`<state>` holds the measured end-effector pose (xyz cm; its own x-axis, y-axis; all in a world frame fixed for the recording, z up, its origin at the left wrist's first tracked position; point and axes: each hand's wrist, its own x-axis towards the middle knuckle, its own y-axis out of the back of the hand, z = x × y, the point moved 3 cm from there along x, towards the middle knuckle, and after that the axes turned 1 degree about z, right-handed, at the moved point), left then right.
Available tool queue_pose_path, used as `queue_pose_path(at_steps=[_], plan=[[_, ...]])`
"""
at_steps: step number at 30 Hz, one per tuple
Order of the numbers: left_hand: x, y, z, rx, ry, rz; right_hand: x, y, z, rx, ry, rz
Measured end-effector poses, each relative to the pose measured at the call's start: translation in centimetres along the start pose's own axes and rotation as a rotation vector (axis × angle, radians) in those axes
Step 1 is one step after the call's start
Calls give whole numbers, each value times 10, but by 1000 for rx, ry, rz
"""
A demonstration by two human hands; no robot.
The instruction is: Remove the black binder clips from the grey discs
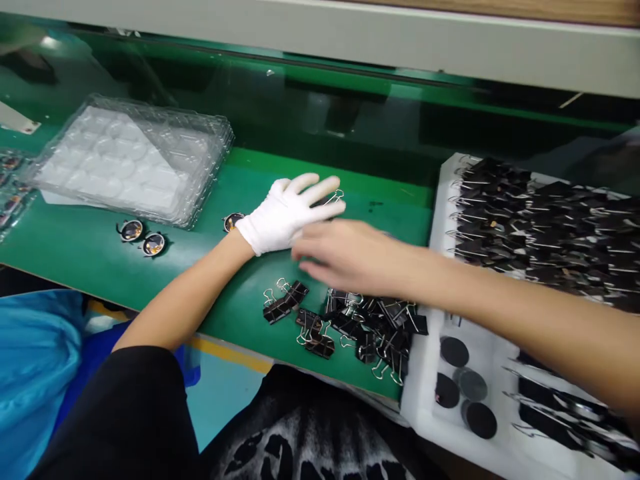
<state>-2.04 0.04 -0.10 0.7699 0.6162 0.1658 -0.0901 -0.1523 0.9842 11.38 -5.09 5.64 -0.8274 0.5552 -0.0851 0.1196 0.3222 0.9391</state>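
Observation:
My left hand (287, 213), in a white glove, is stretched over the green bench with its fingers spread. The silver wire handle of a binder clip (336, 196) shows between those fingers; the rest of it is hidden. Bare and blurred, my right hand (345, 257) is beside the gloved palm, overlapping it in view, and its fingertips are too smeared to show a hold. A small round part with a metal rim (233, 221) peeks out behind the glove's cuff. Below my hands lies a loose pile of black binder clips (370, 323).
Two round metal-rimmed parts (143, 238) sit at the left, near stacked clear plastic trays (135, 160). On the right, a white foam box (423, 373) holds rows of clipped black pieces and several dark discs (455, 351). A blue-clothed person (35, 353) is at lower left.

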Motion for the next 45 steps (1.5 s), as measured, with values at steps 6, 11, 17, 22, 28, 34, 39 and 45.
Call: queue_pose_path(at_steps=[6, 11, 17, 22, 28, 34, 39, 45], plan=[[-3, 6, -19, 23, -6, -79, 13, -41, -27, 186, 25, -164], [-12, 15, -38, -1, 129, -8, 0, 9, 18, 454, -283, 143], [-9, 7, -35, -18, 74, -106, -21, 15, 107, 693, -873, 323], [-2, -3, -30, 92, 254, -80, -15, -2, 125, 780, -858, 198], [1, -10, -25, -72, 402, -59, 0, 18, 121, 199, -918, 234], [5, -15, -22, -234, 381, -64, 44, -5, 124, 163, -789, 392], [5, -19, -20, -225, 354, -17, 47, -26, 141, 271, -739, 337], [6, -22, -18, -240, 347, -7, 37, -31, 150, 271, -713, 380]])
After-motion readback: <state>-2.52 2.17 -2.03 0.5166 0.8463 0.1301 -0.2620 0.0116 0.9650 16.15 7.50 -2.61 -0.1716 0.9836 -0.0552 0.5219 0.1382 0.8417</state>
